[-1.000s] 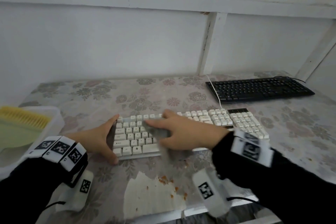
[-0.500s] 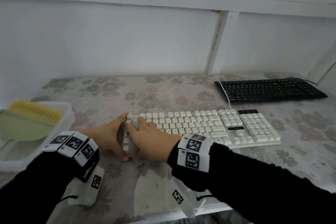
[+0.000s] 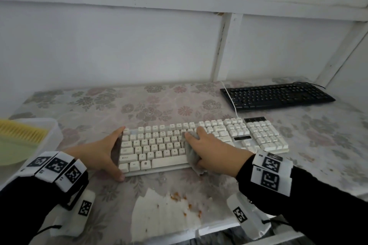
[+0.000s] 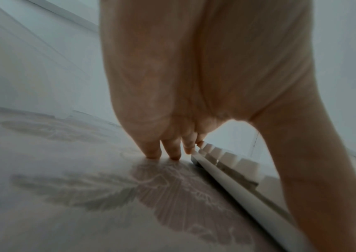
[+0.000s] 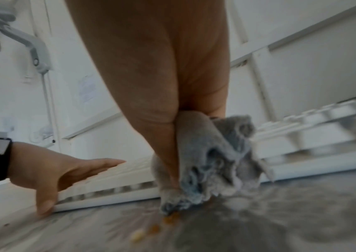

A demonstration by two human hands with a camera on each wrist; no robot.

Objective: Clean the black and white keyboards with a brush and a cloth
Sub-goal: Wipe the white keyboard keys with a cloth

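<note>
Wiping's underway on the white keyboard (image 3: 203,141), mid-table: right hand (image 3: 215,153) clutches the grey cloth (image 3: 192,155) w/ curled fingers, pressing it on the keys approx. centre. Left hand (image 3: 99,155), fingers straight, braces the kbd's 9 o'clock end. Brush (image 3: 20,131) sits in a tray (image 3: 53,131) at 9. Black keyboard (image 3: 276,95), at 1 o'clock, looks untouched, so probably under half done. Crumbs (image 3: 179,199) lie at 6.

You see a white keyboard (image 3: 199,141), a black keyboard (image 3: 276,95), a grey cloth (image 5: 211,153), a yellow brush (image 3: 22,131) and a flowery tablecloth (image 3: 151,105)
</note>
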